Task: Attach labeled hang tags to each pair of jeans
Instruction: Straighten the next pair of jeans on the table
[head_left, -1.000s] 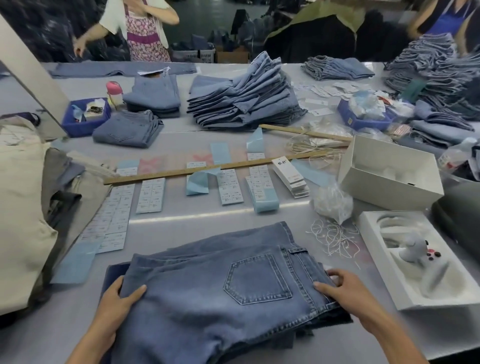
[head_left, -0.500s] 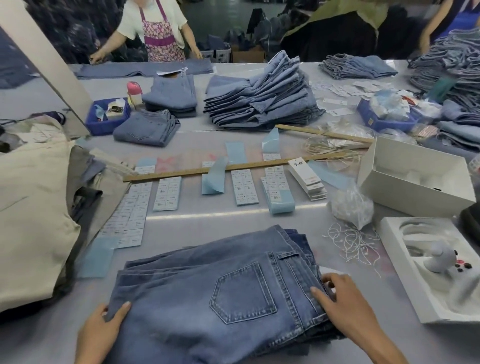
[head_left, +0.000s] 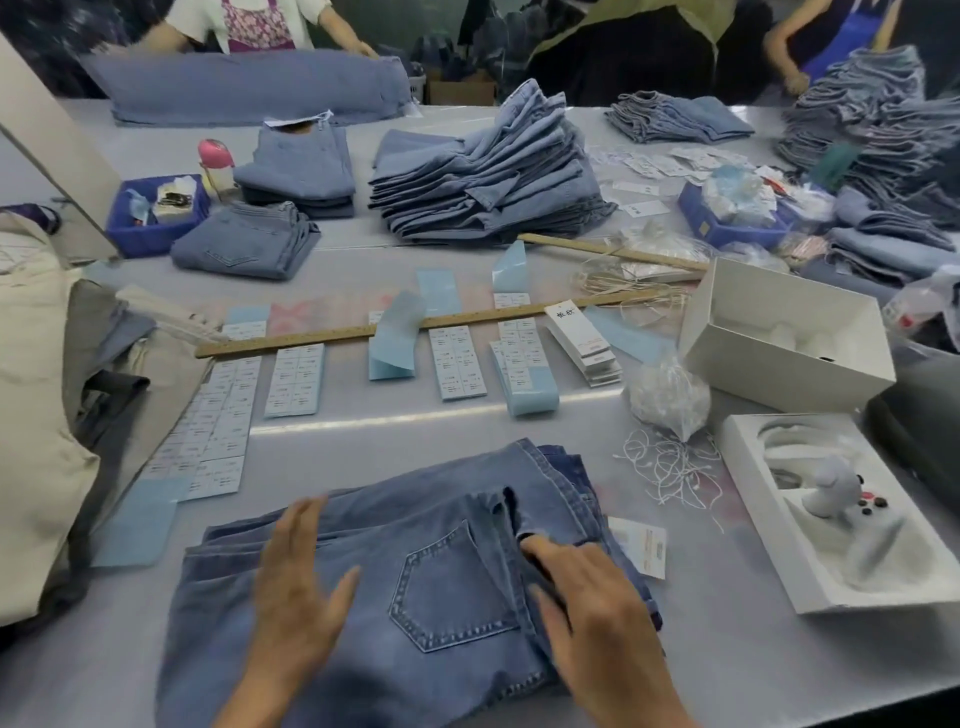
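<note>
A folded pair of blue jeans (head_left: 452, 587) lies on top of a small stack at the near edge of the grey table (head_left: 363, 431), back pocket up. My left hand (head_left: 298, 582) lies flat on the denim left of the pocket, fingers straight and spread. My right hand (head_left: 587, 613) rests at the waistband on the right, fingertips at a belt loop. A white hang tag (head_left: 641, 551) pokes out from under the stack's right side. A stack of white hang tags (head_left: 584, 345) and loose white strings (head_left: 670, 467) lie further back.
Label sheets (head_left: 457, 364) and a wooden ruler (head_left: 415, 327) cross the middle. Two white boxes (head_left: 789, 332) (head_left: 831, 525) and a bag of strings (head_left: 667, 395) stand at right. Jeans piles (head_left: 488, 176) and blue bins (head_left: 150, 218) fill the back. Cloth (head_left: 36, 415) is heaped left. People work beyond.
My left hand slid from the stack's left edge onto the top pair. My right hand moved inward to the waistband, which now gapes a little. A tag shows at the right.
</note>
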